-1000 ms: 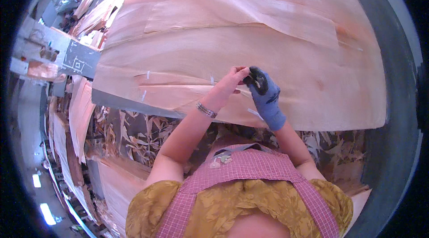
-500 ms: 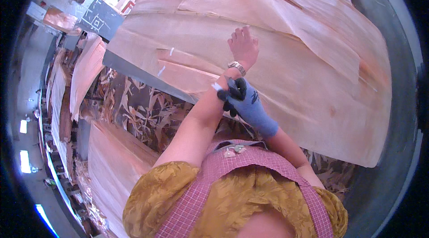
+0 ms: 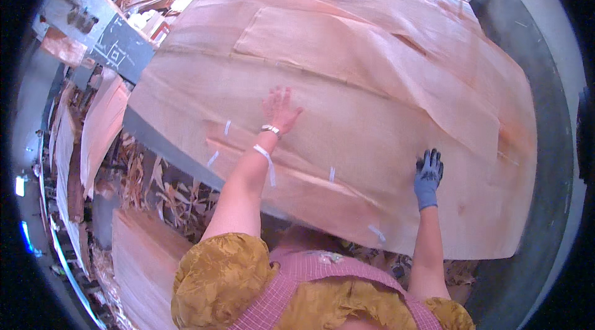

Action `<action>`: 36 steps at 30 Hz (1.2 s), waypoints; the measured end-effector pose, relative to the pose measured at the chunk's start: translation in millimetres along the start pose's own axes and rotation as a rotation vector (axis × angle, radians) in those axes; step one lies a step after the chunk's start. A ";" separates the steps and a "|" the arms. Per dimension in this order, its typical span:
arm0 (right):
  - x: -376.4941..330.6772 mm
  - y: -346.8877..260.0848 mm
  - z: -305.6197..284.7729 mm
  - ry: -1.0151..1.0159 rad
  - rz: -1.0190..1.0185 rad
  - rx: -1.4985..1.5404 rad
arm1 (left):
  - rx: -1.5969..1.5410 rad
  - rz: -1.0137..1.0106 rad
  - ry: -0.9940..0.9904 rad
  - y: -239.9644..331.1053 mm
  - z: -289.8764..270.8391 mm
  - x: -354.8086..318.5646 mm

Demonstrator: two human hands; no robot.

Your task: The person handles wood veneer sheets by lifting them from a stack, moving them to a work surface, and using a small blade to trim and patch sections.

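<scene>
My bare left hand (image 3: 282,111) lies spread on a wide, thin wood veneer sheet (image 3: 347,122), with a metal wristwatch (image 3: 270,129) at the wrist. A white tape strip (image 3: 265,155) clings to the left forearm and dangles from it. Farther right and nearer me, my right hand (image 3: 428,175), in a blue glove with dark fingertips, rests flat on the same sheet, fingers extended. Neither hand grips anything. Short tape pieces (image 3: 332,173) are stuck along a reddish veneer strip (image 3: 310,192) by the near edge; another tape piece (image 3: 377,232) sits close to the front edge.
More overlapping veneer (image 3: 347,32) covers the far side of the stack. Veneer scraps (image 3: 176,196) litter the ground below the near left edge. Loose sheets (image 3: 102,125) stand at the left, near a grey board with white marks (image 3: 118,51). Grey floor (image 3: 551,144) runs along the right.
My right hand has left the left forearm and moved right onto the veneer, its fingers opening out. My left hand has shifted left and nearer. The view has shifted, and more tape pieces show.
</scene>
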State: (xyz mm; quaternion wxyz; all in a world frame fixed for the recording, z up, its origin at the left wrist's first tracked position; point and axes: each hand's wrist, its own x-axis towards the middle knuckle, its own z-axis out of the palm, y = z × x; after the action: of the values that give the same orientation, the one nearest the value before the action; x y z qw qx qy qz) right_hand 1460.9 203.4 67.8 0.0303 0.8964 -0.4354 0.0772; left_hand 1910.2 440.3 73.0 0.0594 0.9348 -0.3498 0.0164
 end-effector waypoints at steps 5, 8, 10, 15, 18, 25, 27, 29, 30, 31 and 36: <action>-12.4 7.8 19.3 -0.118 0.000 -0.002 | -0.027 -0.002 0.085 -50.4 25.3 17.0; -14.5 4.9 13.5 -0.113 -0.016 -0.012 | -0.033 0.023 0.106 -53.6 26.0 15.6; -13.4 3.9 6.7 -0.121 -0.022 0.015 | -0.022 0.015 0.091 -54.2 23.8 13.7; -13.6 9.4 1.4 -0.132 -0.039 0.034 | -0.036 -0.010 0.051 -56.4 16.5 8.5; -7.8 7.2 -7.3 -0.141 -0.039 0.025 | -0.015 -0.018 0.057 -60.0 11.0 -0.8; 15.6 1.1 -16.4 -0.129 -0.052 0.081 | 0.049 -0.117 -0.025 -58.7 -1.9 -8.8; 15.3 3.6 -14.8 -0.126 -0.069 0.053 | 0.048 -0.128 -0.044 -55.8 -8.1 -11.7; 17.2 4.0 -20.3 -0.146 -0.094 0.093 | 0.048 -0.162 -0.065 -56.5 -14.7 -17.2; 16.9 5.9 -24.9 -0.144 -0.116 0.070 | 0.044 -0.183 -0.080 -56.3 -16.1 -20.4; 16.6 10.4 -30.1 -0.160 -0.131 0.082 | 0.038 -0.202 -0.094 -53.9 -18.6 -22.0; 23.0 59.2 -30.1 -0.135 -0.126 0.076 | 0.034 -0.222 -0.165 -39.2 -34.0 -21.2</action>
State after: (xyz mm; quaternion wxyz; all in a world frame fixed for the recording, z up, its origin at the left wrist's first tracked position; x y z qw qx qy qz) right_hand 1425.1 152.6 100.5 -0.0283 0.9257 -0.3760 0.0311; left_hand 1920.3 487.5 101.2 0.0161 0.9668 -0.2476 -0.0611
